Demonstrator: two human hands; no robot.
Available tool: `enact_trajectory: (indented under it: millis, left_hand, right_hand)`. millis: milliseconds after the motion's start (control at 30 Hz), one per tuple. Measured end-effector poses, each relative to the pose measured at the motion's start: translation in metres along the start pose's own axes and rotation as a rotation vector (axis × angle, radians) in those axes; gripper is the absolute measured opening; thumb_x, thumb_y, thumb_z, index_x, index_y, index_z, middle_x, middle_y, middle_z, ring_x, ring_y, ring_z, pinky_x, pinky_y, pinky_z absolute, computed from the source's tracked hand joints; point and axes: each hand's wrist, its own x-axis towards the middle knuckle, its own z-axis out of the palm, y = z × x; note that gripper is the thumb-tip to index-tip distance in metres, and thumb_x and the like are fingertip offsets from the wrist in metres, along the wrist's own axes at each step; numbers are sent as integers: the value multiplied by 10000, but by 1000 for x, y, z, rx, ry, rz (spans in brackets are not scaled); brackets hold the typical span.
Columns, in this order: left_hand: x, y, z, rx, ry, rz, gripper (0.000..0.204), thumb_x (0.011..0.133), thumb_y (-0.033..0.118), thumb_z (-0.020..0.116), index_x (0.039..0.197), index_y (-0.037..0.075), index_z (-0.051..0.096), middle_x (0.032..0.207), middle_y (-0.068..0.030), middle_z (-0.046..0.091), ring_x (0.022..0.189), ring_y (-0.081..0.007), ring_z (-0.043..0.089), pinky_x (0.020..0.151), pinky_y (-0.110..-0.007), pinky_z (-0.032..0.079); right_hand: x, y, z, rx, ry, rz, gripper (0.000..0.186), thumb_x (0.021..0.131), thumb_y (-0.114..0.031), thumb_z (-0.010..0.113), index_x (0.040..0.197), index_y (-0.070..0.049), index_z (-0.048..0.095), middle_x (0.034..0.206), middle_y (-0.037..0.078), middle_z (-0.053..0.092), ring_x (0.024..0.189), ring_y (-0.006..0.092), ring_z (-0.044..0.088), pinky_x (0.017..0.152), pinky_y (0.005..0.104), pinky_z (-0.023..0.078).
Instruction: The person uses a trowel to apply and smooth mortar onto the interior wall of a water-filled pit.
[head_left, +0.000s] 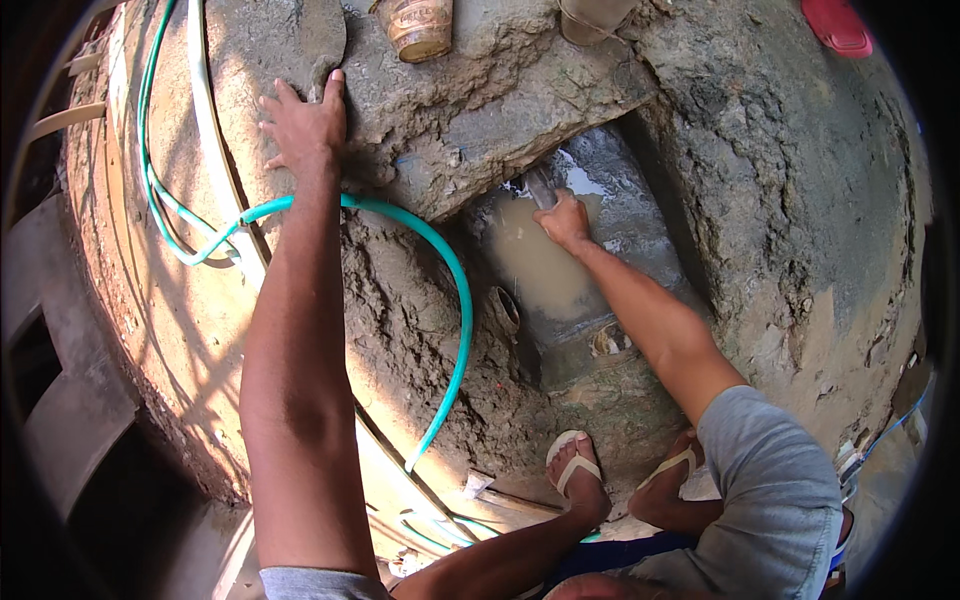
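My left hand (307, 128) is spread with its fingers apart on the rough concrete surface (450, 130), its fingertips close to a flat grey object (322, 35) at the top. My right hand (562, 220) is closed on a grey, narrow tool (541, 186), whose far end is down in a recessed pit (640, 250) holding muddy water (530, 260). I cannot make out that end clearly. A green hose (450, 280) loops beneath my left forearm and around the pit's left side. A short pipe opening (505, 310) shows in the pit's left wall.
A worn bucket (417, 30) and a grey container (590, 15) stand at the top, a red object (835, 25) at upper right. A long pale strip (205, 100) runs along the left. Feet in sandals (575, 465) stand at the pit's lower edge. Dark gaps show far left.
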Motion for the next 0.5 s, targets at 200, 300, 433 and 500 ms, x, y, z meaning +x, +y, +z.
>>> enact_trajectory:
  millis: [200,300,433,500]
  left_hand:
    - [-1,-6,-5,-26,3,-25,978,849,680,606,1579,115,282,1652,-156,216,1495,-449,221,1080,-805,159]
    - [-1,13,0,-55,-33,13,942,876,659,584,1580,113,278,1655,-136,221,1498,-453,209,1073,-813,146]
    - [7,-4,-5,-27,-31,-2,947,873,669,581,1579,113,283,1656,-137,220,1497,-454,211,1073,-813,143]
    - [6,-4,-2,-36,-38,-1,950,870,675,579,1579,115,286,1655,-138,223,1500,-453,204,1075,-811,140]
  right_hand:
    - [28,-4,19,66,94,-63,484,670,-294,733,1066,-21,682,987,285,699,979,445,676,874,491,530]
    - [96,13,17,58,130,-214,479,734,-329,723,1124,-52,697,1054,237,710,1022,451,664,887,481,529]
    - [111,1,36,-131,83,-550,467,858,-333,646,1251,-81,661,1264,177,661,1194,378,608,993,416,484]
    - [120,21,40,-252,140,-708,452,877,-313,626,1267,-85,652,1324,172,633,1243,348,584,1026,391,462]
